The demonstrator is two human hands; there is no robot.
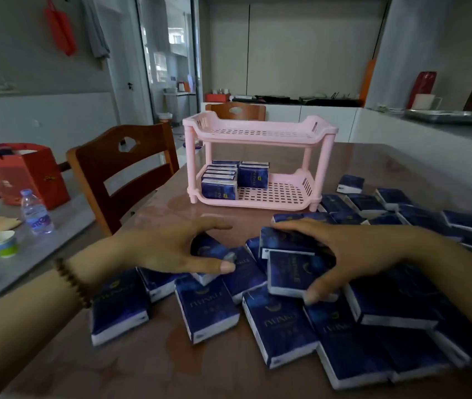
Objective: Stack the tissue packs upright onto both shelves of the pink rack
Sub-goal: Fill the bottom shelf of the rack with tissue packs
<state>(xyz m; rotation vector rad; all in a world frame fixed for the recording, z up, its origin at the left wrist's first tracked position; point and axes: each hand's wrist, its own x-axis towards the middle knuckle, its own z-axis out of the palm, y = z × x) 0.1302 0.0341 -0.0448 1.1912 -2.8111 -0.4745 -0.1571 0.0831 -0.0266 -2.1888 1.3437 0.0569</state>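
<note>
A pink two-shelf rack (260, 138) stands on the brown table (154, 361), in the middle and toward the far side. Several dark blue tissue packs (220, 185) stand upright on the left part of its lower shelf; the upper shelf shows only its bare grid. Many loose packs (280, 326) lie flat in a heap across the near and right side of the table. My left hand (171, 249) arches over one pack (210, 250), thumb and fingers on either side of it. My right hand (347, 251) grips a pack (289, 273) on top of the heap.
A wooden chair (122, 174) stands at the table's left edge, and another chair (236, 110) stands behind the rack. On a grey side table (36, 272) to the left are a water bottle (34, 211), a paper cup (5, 243) and a red bag (24, 171).
</note>
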